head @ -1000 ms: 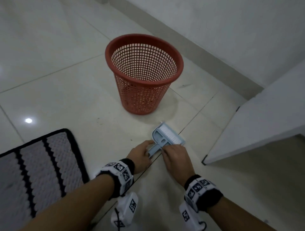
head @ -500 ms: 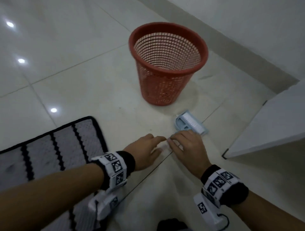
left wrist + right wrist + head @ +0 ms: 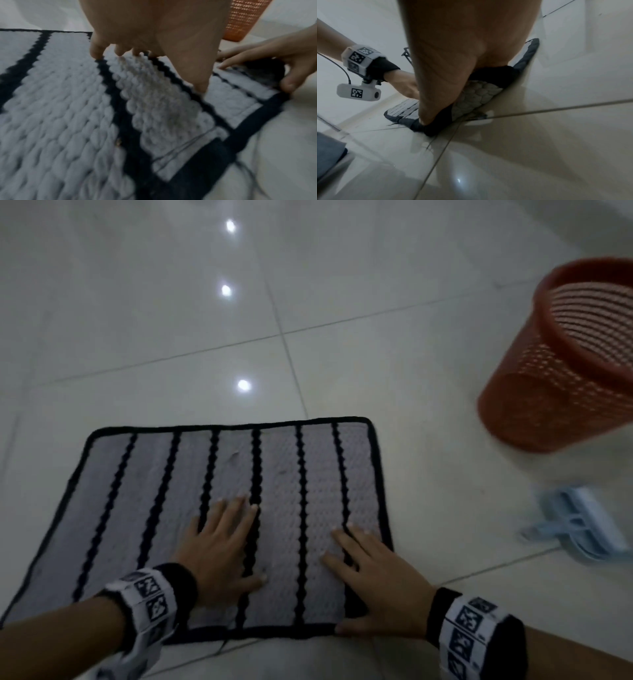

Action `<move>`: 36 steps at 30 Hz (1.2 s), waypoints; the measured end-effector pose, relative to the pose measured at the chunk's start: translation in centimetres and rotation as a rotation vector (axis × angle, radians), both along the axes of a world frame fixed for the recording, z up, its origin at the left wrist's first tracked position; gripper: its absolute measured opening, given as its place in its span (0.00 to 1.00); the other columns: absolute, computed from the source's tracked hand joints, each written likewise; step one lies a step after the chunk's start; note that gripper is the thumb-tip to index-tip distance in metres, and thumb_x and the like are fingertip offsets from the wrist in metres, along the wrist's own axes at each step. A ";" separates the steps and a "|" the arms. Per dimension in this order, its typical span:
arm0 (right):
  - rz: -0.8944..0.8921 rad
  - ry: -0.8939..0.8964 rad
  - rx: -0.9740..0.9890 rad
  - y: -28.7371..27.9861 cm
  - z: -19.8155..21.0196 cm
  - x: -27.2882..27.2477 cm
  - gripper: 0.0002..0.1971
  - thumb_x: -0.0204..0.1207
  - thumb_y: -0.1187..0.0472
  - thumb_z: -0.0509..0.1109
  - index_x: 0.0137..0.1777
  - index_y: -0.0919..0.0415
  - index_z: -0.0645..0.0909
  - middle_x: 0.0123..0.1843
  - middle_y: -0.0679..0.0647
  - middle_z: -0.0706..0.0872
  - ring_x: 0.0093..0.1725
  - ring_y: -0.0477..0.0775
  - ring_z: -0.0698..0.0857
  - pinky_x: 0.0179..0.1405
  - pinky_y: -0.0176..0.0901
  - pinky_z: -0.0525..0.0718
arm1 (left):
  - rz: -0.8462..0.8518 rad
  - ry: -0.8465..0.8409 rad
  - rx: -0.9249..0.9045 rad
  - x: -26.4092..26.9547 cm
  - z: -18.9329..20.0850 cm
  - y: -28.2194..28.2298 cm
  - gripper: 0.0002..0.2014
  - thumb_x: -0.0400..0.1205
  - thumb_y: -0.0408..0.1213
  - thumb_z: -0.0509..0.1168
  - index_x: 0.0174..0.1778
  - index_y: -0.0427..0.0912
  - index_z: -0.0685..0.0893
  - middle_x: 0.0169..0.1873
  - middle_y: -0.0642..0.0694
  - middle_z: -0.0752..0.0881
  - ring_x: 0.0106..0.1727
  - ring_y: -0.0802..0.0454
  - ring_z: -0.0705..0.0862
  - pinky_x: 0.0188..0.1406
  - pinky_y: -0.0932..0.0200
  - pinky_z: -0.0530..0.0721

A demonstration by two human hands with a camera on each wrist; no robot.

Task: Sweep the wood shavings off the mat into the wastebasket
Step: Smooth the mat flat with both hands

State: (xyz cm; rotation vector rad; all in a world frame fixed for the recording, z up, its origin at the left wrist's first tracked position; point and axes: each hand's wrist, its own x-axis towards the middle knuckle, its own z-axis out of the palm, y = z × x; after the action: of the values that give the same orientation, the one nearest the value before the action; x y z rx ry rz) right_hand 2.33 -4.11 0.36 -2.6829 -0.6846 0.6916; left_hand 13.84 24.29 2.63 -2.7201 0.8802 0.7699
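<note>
The grey mat (image 3: 284,508) with black stripes and a black border lies on the tiled floor in front of me. My left hand (image 3: 222,542) lies flat on its middle with the fingers spread. My right hand (image 3: 373,573) rests on the near right corner, fingers straight on top and thumb against the near border. Neither hand holds anything. A tiny brown speck (image 3: 118,141) sits on a black stripe near my left hand (image 3: 154,33). The red mesh wastebasket (image 3: 565,364) stands on the floor to the far right of the mat.
A light blue dustpan with its brush (image 3: 579,529) lies on the floor right of the mat, in front of the wastebasket. Glossy white tiles (image 3: 171,302) surround the mat.
Both hands let go of the dustpan and brush, which stay on the floor, and moved left onto the mat. My view swung left, so the wastebasket now sits at the right edge.
</note>
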 end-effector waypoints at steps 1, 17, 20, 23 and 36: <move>-0.012 -0.035 0.000 0.2 -0.3 0.4 0.50 0.72 0.21 0.54 0.86 0.50 0.48 0.88 0.62 0.45 0.86 0.68 0.43 0.82 0.70 0.51 | 0.038 0.028 -0.023 0.1 -0.6 0.5 0.59 0.66 0.85 0.47 0.87 0.50 0.43 0.86 0.40 0.44 0.85 0.35 0.50 0.74 0.25 0.64; 0.070 -0.157 -0.045 3.9 -1.3 13.5 0.50 0.69 0.21 0.57 0.86 0.46 0.50 0.88 0.54 0.43 0.86 0.56 0.40 0.84 0.56 0.44 | 0.266 0.045 -0.069 8.0 -1.9 5.9 0.55 0.68 0.83 0.45 0.82 0.59 0.27 0.81 0.56 0.24 0.84 0.45 0.29 0.79 0.27 0.40; 0.068 -0.145 -0.040 4.8 -1.1 15.6 0.49 0.70 0.24 0.61 0.86 0.45 0.50 0.89 0.52 0.41 0.87 0.56 0.40 0.85 0.54 0.44 | 0.352 0.028 -0.080 9.3 -1.3 6.3 0.52 0.72 0.79 0.50 0.85 0.58 0.35 0.85 0.52 0.32 0.86 0.43 0.37 0.79 0.26 0.51; 0.073 -0.133 -0.058 5.7 -1.0 17.7 0.49 0.70 0.26 0.63 0.86 0.45 0.49 0.89 0.52 0.40 0.87 0.56 0.40 0.84 0.52 0.41 | 0.425 0.001 -0.117 8.5 -0.8 5.7 0.50 0.73 0.77 0.53 0.85 0.58 0.42 0.86 0.47 0.40 0.86 0.40 0.44 0.77 0.25 0.58; 0.073 -0.102 -0.071 8.0 -1.0 22.7 0.49 0.70 0.24 0.62 0.85 0.46 0.49 0.89 0.55 0.43 0.87 0.60 0.43 0.86 0.62 0.48 | 0.513 0.152 -0.124 10.1 -1.5 5.8 0.61 0.60 0.80 0.65 0.80 0.71 0.34 0.84 0.51 0.28 0.84 0.38 0.30 0.74 0.20 0.40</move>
State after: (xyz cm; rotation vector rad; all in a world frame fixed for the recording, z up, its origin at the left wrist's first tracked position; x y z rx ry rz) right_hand 25.00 3.89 -0.67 -2.7860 -0.8022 0.6110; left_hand 23.90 30.14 1.11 -3.0708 0.2470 1.0525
